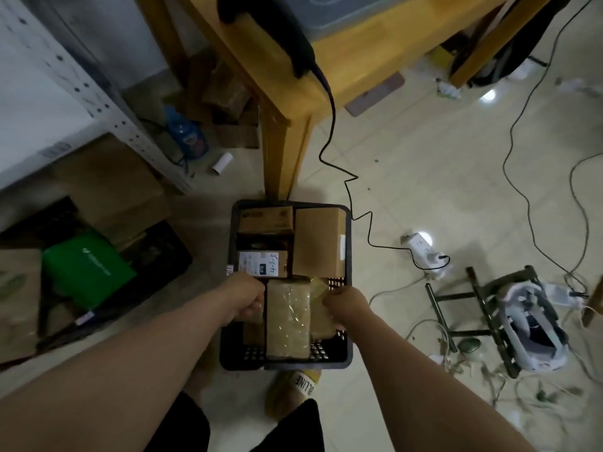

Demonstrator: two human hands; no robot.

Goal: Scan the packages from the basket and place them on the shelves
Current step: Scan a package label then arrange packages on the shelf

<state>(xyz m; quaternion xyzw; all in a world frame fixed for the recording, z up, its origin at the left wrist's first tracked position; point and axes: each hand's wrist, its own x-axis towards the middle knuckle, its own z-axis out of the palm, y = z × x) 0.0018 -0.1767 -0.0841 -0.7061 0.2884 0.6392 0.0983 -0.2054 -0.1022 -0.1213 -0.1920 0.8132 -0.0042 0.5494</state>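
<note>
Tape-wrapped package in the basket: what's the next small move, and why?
Probably lift the tape-wrapped package straight up out of the black basket: the left hand and right hand grip its sides, and the scanner lies up on the wooden table.

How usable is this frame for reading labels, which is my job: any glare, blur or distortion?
Head view: dim overall; lamp glare on the floor; sheen on the taped package; wide-angle bending and soft blur at the edges; the labelled box in the basket is fairly sharp.
</note>
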